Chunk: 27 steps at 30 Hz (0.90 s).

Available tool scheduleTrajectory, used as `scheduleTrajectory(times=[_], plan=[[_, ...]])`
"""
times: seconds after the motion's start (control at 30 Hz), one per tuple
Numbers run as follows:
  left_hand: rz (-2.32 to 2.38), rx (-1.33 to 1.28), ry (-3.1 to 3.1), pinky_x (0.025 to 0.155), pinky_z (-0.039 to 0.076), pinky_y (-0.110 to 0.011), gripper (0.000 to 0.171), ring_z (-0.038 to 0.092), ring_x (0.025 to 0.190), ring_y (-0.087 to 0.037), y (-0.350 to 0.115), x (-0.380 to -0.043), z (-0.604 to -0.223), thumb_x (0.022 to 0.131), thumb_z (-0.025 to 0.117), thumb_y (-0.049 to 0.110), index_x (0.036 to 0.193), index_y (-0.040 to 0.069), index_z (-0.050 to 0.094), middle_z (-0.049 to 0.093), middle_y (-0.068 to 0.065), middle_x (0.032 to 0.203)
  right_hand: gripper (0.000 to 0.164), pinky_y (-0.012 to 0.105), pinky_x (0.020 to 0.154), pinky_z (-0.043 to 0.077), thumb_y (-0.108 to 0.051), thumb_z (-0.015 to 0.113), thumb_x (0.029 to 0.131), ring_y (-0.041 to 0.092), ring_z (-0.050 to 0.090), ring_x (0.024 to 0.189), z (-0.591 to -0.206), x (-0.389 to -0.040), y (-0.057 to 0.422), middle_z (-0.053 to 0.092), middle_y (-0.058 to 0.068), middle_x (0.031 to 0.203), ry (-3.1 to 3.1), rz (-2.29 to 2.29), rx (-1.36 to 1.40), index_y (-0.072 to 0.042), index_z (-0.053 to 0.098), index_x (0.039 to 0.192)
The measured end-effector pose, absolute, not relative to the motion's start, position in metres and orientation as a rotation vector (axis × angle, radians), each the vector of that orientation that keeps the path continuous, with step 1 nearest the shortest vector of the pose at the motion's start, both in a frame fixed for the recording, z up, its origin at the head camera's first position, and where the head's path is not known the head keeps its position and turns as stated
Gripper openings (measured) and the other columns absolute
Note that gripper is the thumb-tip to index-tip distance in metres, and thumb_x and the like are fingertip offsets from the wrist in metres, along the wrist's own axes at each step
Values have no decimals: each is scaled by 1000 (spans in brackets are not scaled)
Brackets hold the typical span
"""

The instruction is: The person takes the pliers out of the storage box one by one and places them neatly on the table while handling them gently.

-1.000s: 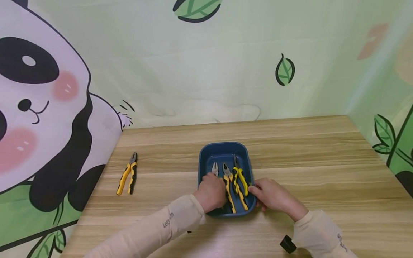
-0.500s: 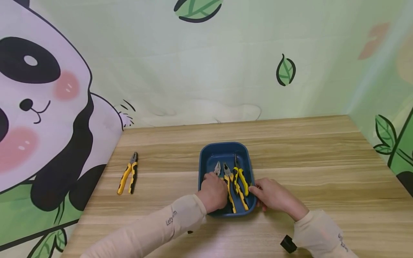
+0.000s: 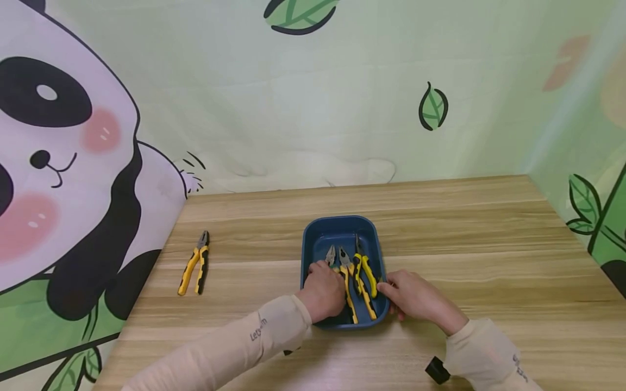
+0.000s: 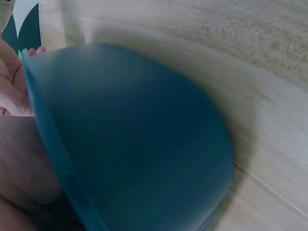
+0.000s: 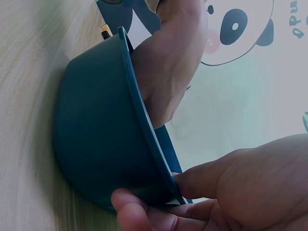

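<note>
A deep blue plastic box (image 3: 337, 219) on the table holds several pliers. My left hand (image 3: 321, 290) reaches into its left part, curled over the handles of pliers with a silver head (image 3: 331, 254); the fingertips and handles are hidden. Beside them lie combination pliers (image 3: 346, 259) with yellow-and-black handles. Further right are yellow long-nose pliers (image 3: 370, 277), partly over another yellow-and-black handle. My right hand (image 3: 413, 296) pinches the box's right rim, and the right wrist view shows the thumb (image 5: 197, 180) on the rim with fingers against the outer wall.
Another pair of yellow-and-black pliers (image 3: 201, 250) lies on the wood-grain table (image 3: 464, 228), left of the box. Behind the table hangs a green backdrop (image 3: 342, 108) printed with a panda and leaves. A small black block (image 3: 437, 370) is at the right wrist.
Over the last second the silver-headed pliers have shifted slightly right and tilted with my left hand. From half a second ago to now hardly anything differs. The right hand stays at the rim.
</note>
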<state>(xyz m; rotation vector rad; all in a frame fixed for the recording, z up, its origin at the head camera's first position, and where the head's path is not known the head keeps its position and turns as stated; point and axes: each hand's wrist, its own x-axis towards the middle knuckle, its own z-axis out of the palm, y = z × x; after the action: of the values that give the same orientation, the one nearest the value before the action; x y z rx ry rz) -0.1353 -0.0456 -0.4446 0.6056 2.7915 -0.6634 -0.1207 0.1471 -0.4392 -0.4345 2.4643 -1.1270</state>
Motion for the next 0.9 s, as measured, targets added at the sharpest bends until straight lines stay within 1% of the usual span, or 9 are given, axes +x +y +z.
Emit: scheduleTrajectory(times=[0.07,0.23,0.37,0.5,0.67,0.77,0.9], plan=[[-661,597,2798,72,45,-39,27,53,83,-24,-45,-134,-445,96,63,31,103,9,77,70,-11,93,26,28,50,41,-16,54,107,13,56,47,-439,-121,147,61,2,63,2463,-1127,-437,-3,65,88],[-678,602,2799,74,49,-41,27,55,84,-26,-43,-132,-445,97,62,30,102,8,77,69,-11,91,25,28,50,41,-15,54,107,12,55,47,-438,-120,147,60,2,63,2455,-1127,-436,-3,65,87],[-609,553,2825,73,50,-39,29,55,84,-27,-43,-133,-446,97,63,30,101,5,76,66,-15,92,26,28,50,41,-15,53,107,13,55,47,-438,-120,147,60,2,63,2454,-1130,-440,-3,65,87],[-574,558,2865,69,51,-36,29,54,83,-26,-44,-134,-449,97,63,28,100,2,76,64,-16,92,26,28,50,41,-15,53,107,13,55,47,-439,-120,147,60,2,63,2461,-1128,-441,-3,65,88],[-413,539,2893,69,54,-35,29,55,83,-28,-48,-138,-452,98,63,24,95,-3,74,61,-19,94,27,28,50,41,-16,53,108,13,56,47,-439,-121,148,61,2,63,2467,-1120,-439,-3,64,88],[-333,544,2868,75,54,-39,30,56,86,-29,-50,-142,-451,98,63,24,90,-3,73,62,-20,94,27,28,49,40,-16,53,108,13,56,47,-439,-121,148,61,2,63,2470,-1118,-441,-3,64,87],[-317,567,2816,87,53,-45,35,59,94,-32,-52,-152,-448,99,65,32,90,-1,74,68,-18,95,26,27,49,40,-15,54,107,13,56,47,-439,-120,147,61,2,63,2462,-1117,-441,-3,64,87]])
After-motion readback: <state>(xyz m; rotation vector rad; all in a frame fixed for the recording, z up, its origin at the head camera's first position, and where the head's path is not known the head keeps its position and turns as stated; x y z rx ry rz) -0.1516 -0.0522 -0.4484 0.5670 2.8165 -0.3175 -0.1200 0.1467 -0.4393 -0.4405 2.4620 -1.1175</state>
